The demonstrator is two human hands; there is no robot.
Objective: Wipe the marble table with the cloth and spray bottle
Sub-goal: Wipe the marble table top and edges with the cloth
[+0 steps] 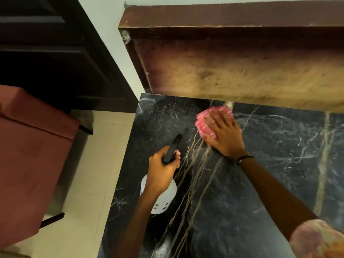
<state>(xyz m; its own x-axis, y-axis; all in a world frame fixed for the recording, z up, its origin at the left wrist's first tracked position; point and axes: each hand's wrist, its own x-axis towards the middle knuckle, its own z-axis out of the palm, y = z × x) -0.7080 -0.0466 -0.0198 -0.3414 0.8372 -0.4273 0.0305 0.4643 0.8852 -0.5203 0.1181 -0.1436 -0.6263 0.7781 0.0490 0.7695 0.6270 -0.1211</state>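
The person stands at the corner of a dark marble table (260,174), black with white and golden veins. The right hand (226,135) lies flat on a pink checked cloth (206,121), with the fingers stretched out and pressing it down on the stone, near the far edge of the table. The cloth is bunched under the palm and shows mostly on the left side of the hand. On this wrist there is a thin dark band (243,158).

The left hand (162,170) grasps a spray bottle (163,198) by its neck, with the fingers curled around the black trigger head (172,148). The nozzle points away from the person, toward the far left part of the table. The white body of the bottle is under the hand, near the left edge of the table; I cannot tell if it touches the marble.

Above the far edge of the table hangs a brown wooden shelf (232,62), fixed to a pale wall. On the left, on the light tiled floor (89,174), stands a reddish seat (31,155), and behind it a dark wooden door (55,53).
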